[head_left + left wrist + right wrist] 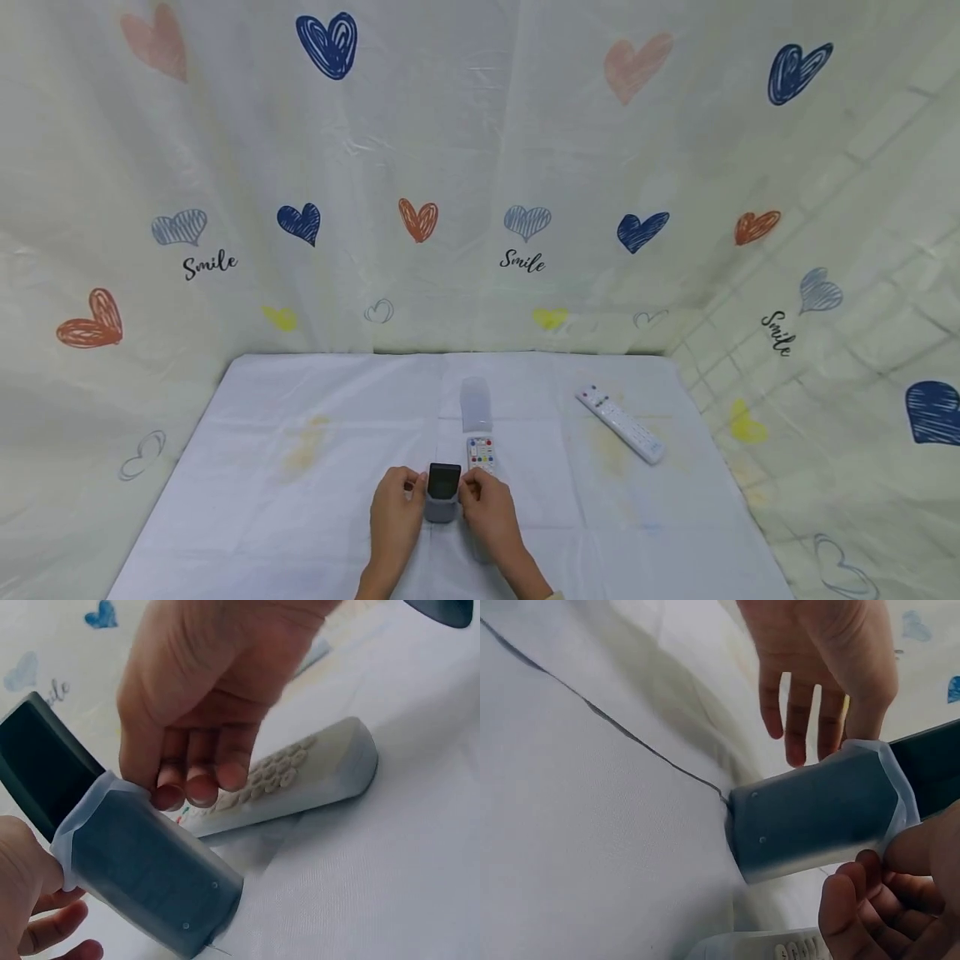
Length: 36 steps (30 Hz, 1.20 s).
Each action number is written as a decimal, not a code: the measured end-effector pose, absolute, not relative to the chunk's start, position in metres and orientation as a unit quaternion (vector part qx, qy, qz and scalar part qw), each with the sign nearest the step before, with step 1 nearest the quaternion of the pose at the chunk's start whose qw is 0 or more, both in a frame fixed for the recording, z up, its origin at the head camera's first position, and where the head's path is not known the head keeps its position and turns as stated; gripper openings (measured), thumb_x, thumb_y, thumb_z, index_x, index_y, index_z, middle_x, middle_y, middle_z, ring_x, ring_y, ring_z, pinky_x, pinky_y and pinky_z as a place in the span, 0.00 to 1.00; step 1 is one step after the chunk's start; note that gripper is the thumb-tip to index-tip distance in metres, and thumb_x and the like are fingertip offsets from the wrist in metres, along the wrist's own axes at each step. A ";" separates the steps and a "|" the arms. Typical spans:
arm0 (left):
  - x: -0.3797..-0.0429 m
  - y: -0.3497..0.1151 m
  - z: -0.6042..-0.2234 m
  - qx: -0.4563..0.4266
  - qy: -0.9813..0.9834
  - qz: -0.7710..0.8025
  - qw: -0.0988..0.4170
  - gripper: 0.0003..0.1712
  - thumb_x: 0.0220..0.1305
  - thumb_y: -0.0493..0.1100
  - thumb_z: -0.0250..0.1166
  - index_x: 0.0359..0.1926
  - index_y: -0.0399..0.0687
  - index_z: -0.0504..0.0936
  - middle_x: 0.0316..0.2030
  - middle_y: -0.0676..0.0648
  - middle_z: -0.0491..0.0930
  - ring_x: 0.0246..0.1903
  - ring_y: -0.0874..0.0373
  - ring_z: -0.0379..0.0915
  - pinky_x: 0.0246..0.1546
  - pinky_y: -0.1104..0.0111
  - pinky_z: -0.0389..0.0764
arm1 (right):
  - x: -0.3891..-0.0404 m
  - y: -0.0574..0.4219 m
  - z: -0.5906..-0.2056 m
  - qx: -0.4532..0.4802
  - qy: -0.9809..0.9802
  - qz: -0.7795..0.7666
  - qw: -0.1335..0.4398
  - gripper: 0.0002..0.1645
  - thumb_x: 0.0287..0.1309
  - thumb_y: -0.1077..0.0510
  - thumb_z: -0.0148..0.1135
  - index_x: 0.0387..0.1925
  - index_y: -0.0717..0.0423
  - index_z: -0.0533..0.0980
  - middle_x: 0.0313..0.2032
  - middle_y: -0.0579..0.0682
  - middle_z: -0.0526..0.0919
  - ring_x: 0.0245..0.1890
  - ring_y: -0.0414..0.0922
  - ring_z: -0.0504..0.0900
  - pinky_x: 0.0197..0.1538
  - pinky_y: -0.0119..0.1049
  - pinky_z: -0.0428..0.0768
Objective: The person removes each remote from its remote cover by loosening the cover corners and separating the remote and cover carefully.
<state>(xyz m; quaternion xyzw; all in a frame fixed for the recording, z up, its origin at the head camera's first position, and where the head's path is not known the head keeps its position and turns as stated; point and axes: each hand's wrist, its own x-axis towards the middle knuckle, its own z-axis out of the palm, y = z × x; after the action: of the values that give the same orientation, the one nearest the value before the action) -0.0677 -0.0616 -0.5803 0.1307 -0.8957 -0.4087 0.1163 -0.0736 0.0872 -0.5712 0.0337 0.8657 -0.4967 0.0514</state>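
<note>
A dark remote control stands tilted up between the two hands, its lower part inside a translucent soft cover. The cover's rim is bunched partway up the remote, whose black top sticks out of it. My left hand pinches this rim on one side between thumb and fingers. On the other side my right hand pinches it too, the remaining fingers curled loosely. The covered lower end meets the white cloth. Close beside the right hand lies a white remote with rounded buttons, partly hidden by that hand in the head view.
Beyond the white remote lies a flat translucent sleeve. A second, longer white remote rests slantwise at the right of the cloth-covered table. A curtain printed with hearts hangs behind the table's far edge.
</note>
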 end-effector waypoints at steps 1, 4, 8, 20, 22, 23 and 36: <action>-0.068 -0.062 -0.580 0.124 -0.902 -0.395 0.123 0.09 0.61 0.44 0.69 0.26 0.52 0.79 0.31 0.51 0.80 0.32 0.59 0.74 0.34 0.65 0.72 | -0.074 0.086 -0.571 0.034 0.875 -0.481 0.046 0.03 0.64 0.58 0.62 0.33 0.52 0.80 0.22 0.43 0.80 0.19 0.35 0.73 0.21 0.28 0.73; -0.068 -0.062 -0.580 0.104 -0.916 -0.360 0.143 0.10 0.59 0.42 0.70 0.24 0.52 0.78 0.29 0.51 0.79 0.29 0.58 0.71 0.31 0.65 0.69 | -0.075 0.084 -0.571 0.032 0.899 -0.436 0.026 0.04 0.62 0.59 0.64 0.30 0.51 0.79 0.21 0.41 0.78 0.19 0.35 0.71 0.21 0.27 0.70; -0.068 -0.065 -0.583 0.085 -0.927 -0.329 0.159 0.12 0.57 0.42 0.72 0.22 0.52 0.77 0.30 0.50 0.79 0.28 0.57 0.71 0.29 0.66 0.67 | -0.073 0.081 -0.570 0.029 0.919 -0.393 0.022 0.05 0.61 0.59 0.64 0.29 0.51 0.79 0.19 0.40 0.76 0.18 0.35 0.69 0.21 0.27 0.67; -0.060 -0.066 -0.592 0.082 -0.948 -0.273 0.144 0.15 0.59 0.43 0.70 0.22 0.55 0.73 0.35 0.49 0.79 0.34 0.53 0.73 0.29 0.64 0.68 | -0.067 0.076 -0.568 0.002 0.950 -0.312 0.026 0.08 0.60 0.59 0.65 0.25 0.49 0.76 0.17 0.39 0.75 0.16 0.35 0.69 0.20 0.29 0.65; -0.060 -0.066 -0.595 0.078 -0.948 -0.267 0.156 0.15 0.59 0.42 0.70 0.22 0.55 0.73 0.35 0.49 0.79 0.37 0.51 0.74 0.30 0.62 0.69 | -0.068 0.075 -0.570 0.000 0.951 -0.308 0.029 0.09 0.60 0.59 0.65 0.25 0.49 0.75 0.17 0.39 0.75 0.16 0.35 0.69 0.19 0.29 0.65; -0.059 -0.066 -0.598 0.077 -0.948 -0.263 0.162 0.15 0.59 0.42 0.70 0.21 0.55 0.72 0.35 0.49 0.79 0.38 0.49 0.74 0.31 0.60 0.71 | -0.068 0.075 -0.571 -0.001 0.952 -0.306 0.031 0.09 0.60 0.59 0.65 0.25 0.49 0.75 0.17 0.39 0.74 0.16 0.35 0.69 0.19 0.29 0.65; -0.051 -0.061 -0.619 0.062 -0.959 -0.188 0.202 0.12 0.53 0.43 0.75 0.26 0.48 0.78 0.39 0.48 0.79 0.46 0.43 0.73 0.35 0.52 0.76 | -0.059 0.069 -0.582 -0.018 0.979 -0.198 0.052 0.09 0.61 0.55 0.64 0.27 0.50 0.75 0.22 0.45 0.81 0.21 0.41 0.77 0.23 0.37 0.71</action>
<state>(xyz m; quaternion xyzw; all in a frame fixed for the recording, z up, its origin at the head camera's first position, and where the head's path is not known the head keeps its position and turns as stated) -0.0510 -0.0610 -0.6189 0.0621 -0.9591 -0.1881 0.2022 -0.0593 0.0692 -0.5820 -0.0176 0.9786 -0.1984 0.0517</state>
